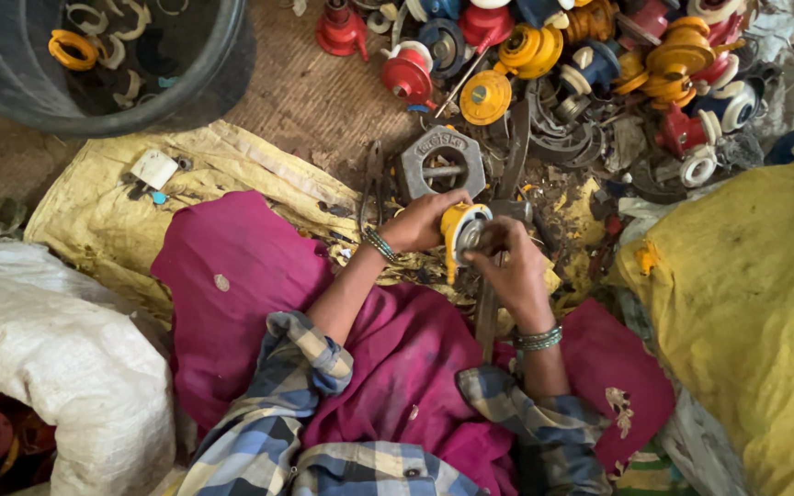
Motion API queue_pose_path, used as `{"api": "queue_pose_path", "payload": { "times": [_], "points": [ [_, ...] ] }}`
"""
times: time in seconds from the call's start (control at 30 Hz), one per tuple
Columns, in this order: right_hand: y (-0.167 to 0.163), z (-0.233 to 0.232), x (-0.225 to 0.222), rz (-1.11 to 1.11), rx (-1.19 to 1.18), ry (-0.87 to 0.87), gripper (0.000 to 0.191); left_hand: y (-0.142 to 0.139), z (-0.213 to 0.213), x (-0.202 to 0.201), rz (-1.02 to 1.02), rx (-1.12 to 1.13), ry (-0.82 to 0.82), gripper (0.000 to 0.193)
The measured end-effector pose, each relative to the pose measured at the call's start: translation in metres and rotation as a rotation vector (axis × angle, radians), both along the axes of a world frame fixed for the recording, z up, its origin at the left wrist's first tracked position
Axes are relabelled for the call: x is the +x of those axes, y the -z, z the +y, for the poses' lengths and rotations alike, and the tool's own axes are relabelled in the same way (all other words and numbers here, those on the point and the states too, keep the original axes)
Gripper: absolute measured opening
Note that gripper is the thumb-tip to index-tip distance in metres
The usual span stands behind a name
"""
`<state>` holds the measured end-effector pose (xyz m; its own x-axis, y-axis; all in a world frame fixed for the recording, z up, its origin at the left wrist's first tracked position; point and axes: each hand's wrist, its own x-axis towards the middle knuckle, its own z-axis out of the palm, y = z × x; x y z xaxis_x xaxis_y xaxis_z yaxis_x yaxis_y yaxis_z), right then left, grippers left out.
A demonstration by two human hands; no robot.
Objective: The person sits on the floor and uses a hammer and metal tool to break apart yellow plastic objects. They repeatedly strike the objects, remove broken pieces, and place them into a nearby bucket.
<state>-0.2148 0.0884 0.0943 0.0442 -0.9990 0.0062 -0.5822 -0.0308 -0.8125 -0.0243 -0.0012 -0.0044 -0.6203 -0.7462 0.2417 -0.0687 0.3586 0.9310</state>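
Checked sleeves [305, 432] and magenta cloth [259, 276] over our lap fill the near edge of the floor. Our left hand [422, 223] wraps its fingers shut around the side of a yellow regulator [459, 231], held just above the lap. Our right hand [511, 273] curls closed at the regulator's metal face, gripping what seems to be a small tool, though the blur hides it. Just beyond lies a grey hexagonal metal block [443, 162], then a heap of red, yellow and blue regulators [590, 55]. At the far left corner stands a black tub [186, 83].
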Motion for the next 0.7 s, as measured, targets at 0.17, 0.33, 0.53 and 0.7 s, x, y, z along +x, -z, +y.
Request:
{"api": "queue_pose_path", "payload": {
  "times": [0.17,0.33,0.53,0.7],
  "points": [
    [-0.004,0.002,0.004,0.242,-0.238,-0.191,0.066,0.036,-0.002,-0.004,-0.057,-0.051,0.058,0.044],
    [-0.011,0.005,0.008,0.302,-0.407,-0.284,0.062,0.05,-0.002,-0.012,0.686,1.261,0.259,0.035],
    [0.001,0.005,0.013,0.219,-0.336,-0.082,0.073,0.037,-0.002,-0.001,0.165,0.122,0.147,0.049],
    [0.015,0.007,0.018,0.196,-0.291,0.006,0.075,0.042,-0.004,-0.006,0.828,1.432,0.176,0.048]
  ]
}}
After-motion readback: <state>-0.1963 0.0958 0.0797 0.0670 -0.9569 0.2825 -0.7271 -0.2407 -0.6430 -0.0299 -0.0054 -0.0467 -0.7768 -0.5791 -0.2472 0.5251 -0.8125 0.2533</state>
